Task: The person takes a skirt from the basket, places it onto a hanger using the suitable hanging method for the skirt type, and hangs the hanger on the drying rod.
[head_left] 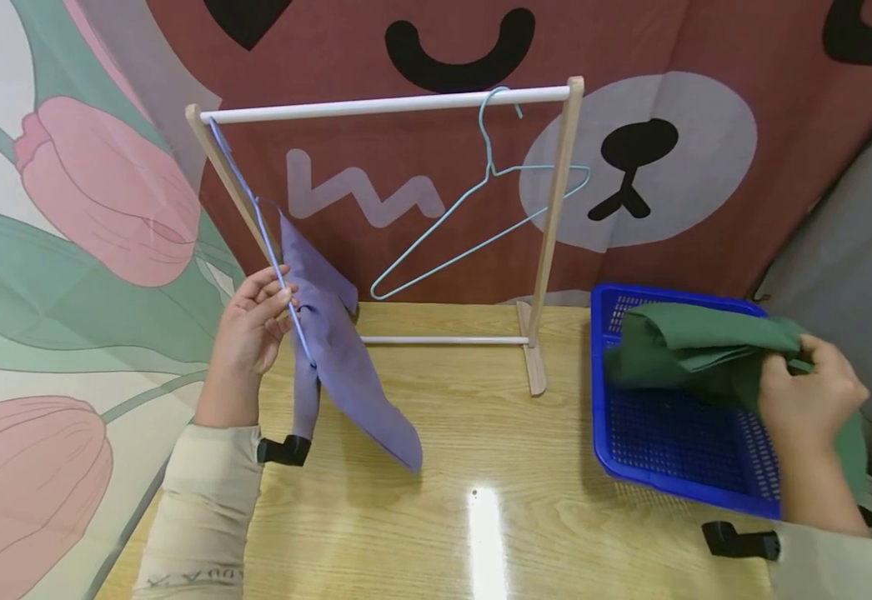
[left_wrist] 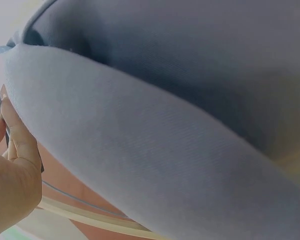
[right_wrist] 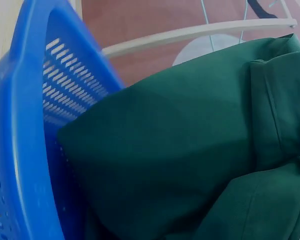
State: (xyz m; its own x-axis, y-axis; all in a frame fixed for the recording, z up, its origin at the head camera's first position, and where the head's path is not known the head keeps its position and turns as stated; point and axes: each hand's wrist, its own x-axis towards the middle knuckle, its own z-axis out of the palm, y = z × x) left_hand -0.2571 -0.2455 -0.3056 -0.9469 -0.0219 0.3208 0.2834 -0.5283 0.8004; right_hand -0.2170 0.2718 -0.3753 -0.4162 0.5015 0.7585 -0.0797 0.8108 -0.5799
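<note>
Head view: a reddish-brown backdrop printed with a bear's face [head_left: 376,50] behind a light wood-grain counter [head_left: 376,517].
Rack: a freestanding wooden frame [head_left: 556,208] on the counter, with a slim white rail [head_left: 391,107] across its top.
Basket: a rectangular blue plastic basket with perforated walls [head_left: 597,400], on the counter to the right of the rack.
Green garment: a folded dark-green cloth garment [head_left: 714,329], partly over and partly inside the basket; the right wrist view shows it beside the basket's wall.
Purple garment: a soft purple cloth garment [head_left: 342,367], draped below the rail's left end; how it is seated cannot be told.
Bare hanger: a thin pale-teal hanger [head_left: 490,169], hooked over the rail near the right upright, carrying no cloth.
Loaded hanger: a thin blue-violet hanger [head_left: 262,218] at the rail's left end, beside the purple garment.
Left hand: the person's left hand [head_left: 256,321], thumb and fingers pinching the blue-violet hanger.
Right hand: the person's right hand [head_left: 814,396], gripping a gathered edge of the green garment.
Progress: apparently about half; the purple garment is at the rack, while the green garment is off it and one hanger is unfilled.
</note>
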